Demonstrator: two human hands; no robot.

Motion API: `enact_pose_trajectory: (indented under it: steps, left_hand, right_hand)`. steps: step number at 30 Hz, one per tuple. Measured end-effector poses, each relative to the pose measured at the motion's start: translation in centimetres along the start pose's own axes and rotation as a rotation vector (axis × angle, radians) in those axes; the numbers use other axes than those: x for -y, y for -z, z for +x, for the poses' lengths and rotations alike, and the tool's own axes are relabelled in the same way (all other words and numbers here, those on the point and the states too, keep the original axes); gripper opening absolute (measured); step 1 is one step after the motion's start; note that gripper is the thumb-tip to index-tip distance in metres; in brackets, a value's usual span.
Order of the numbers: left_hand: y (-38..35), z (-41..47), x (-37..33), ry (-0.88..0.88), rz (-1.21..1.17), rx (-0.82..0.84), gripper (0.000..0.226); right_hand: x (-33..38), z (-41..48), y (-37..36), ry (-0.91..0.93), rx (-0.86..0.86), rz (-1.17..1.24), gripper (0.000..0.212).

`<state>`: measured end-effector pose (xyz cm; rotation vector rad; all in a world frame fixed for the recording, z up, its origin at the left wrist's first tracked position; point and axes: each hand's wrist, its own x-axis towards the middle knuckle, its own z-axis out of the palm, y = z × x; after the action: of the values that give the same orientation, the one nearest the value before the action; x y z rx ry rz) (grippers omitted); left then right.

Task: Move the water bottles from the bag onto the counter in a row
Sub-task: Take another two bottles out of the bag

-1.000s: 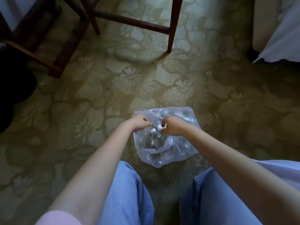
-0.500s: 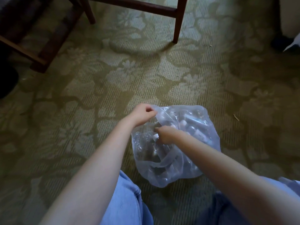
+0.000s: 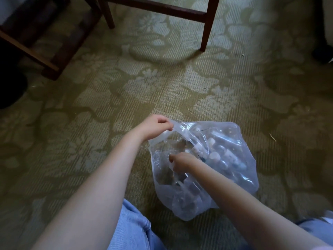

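Note:
A clear plastic bag [image 3: 239,179] lies on the patterned green carpet just in front of my knees. Several small water bottles [image 3: 219,150] with white caps show through its thin wall, heaped on their sides. My left hand [image 3: 156,126] pinches the bag's upper left rim and holds it up. My right hand [image 3: 182,162] is at the mouth of the bag, fingers curled downward among the plastic; whether it grips a bottle or the plastic is hidden.
Dark wooden chair legs [image 3: 209,24] and a crossbar stand on the carpet ahead. More dark wooden furniture [image 3: 52,46] sits at the upper left. My blue-jeaned knees [image 3: 133,230] frame the bottom edge. No counter is in view.
My left hand has pulled the bag's rim up and to the left, widening the mouth. My right hand has dropped lower into the opening. The camera has tilted closer to the bag.

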<state>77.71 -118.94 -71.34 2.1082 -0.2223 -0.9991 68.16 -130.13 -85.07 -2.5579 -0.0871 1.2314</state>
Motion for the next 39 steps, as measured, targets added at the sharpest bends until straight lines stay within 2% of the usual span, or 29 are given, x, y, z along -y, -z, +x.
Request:
enact_pose_trajectory:
  steps: [3, 7, 11, 13, 16, 19, 22, 26, 28, 30, 33, 36, 39]
  left_hand:
    - [-0.1, -0.3, -0.3, -0.014, 0.029, 0.011, 0.022]
    - [0.1, -0.8, -0.1, -0.015, 0.050, 0.029, 0.024]
    - [1.1, -1.6, 0.2, -0.005, 0.061, 0.065, 0.023]
    - [1.5, -1.7, 0.4, 0.005, 0.066, 0.089, 0.020]
    - [1.7, -1.6, 0.4, 0.023, 0.081, 0.144, 0.017]
    - [1.7, -1.5, -0.6, -0.004, 0.068, 0.189, 0.027]
    - [1.4, -1.7, -1.9, -0.026, 0.107, 0.305, 0.036]
    - [0.3, -2.5, -3.0, -0.074, 0.119, 0.445, 0.056]
    - [-0.4, -2.7, -2.8, -0.126, 0.107, 0.352, 0.060]
    - [-0.7, -2.7, -2.4, -0.185, 0.130, 0.169, 0.061]
    - [-0.5, -2.6, -1.8, -0.207, 0.147, 0.055, 0.062]
    - [-0.2, -2.5, -1.3, -0.203, 0.148, -0.025, 0.047]
    - [-0.1, -2.1, -0.9, -0.200, 0.194, -0.050, 0.047]
  right_hand:
    - [0.1, 0.2, -1.3, -0.042, 0.058, -0.010, 0.050]
    - [1.3, 0.0, -0.6, 0.033, -0.036, -0.060, 0.037]
    - [2.3, -3.0, 1.9, 0.168, -0.076, -0.180, 0.033]
    - [2.1, -5.2, 2.7, 0.200, -0.130, -0.148, 0.031]
    - [1.3, -8.5, 4.2, 0.216, -0.289, -0.015, 0.026]
    - [0.3, -11.0, 7.2, 0.171, -0.455, 0.197, 0.021]
    - [-0.1, -13.1, 10.6, 0.134, -0.582, 0.447, 0.016]
    - [0.8, -13.6, 12.8, -0.071, -0.840, 0.617, 0.022]
    - [1.3, -13.2, 12.9, -0.152, -0.902, 0.728, 0.024]
    - [1.6, -12.9, 12.8, -0.130, -0.925, 0.849, 0.028]
    - [1.3, -13.4, 13.0, 0.008, -0.802, 0.968, 0.034]
    - [-0.6, -13.9, 13.5, 0.171, -0.438, 1.221, 0.035]
    - [-2.6, -13.2, 12.3, 0.152, -0.133, 1.175, 0.029]
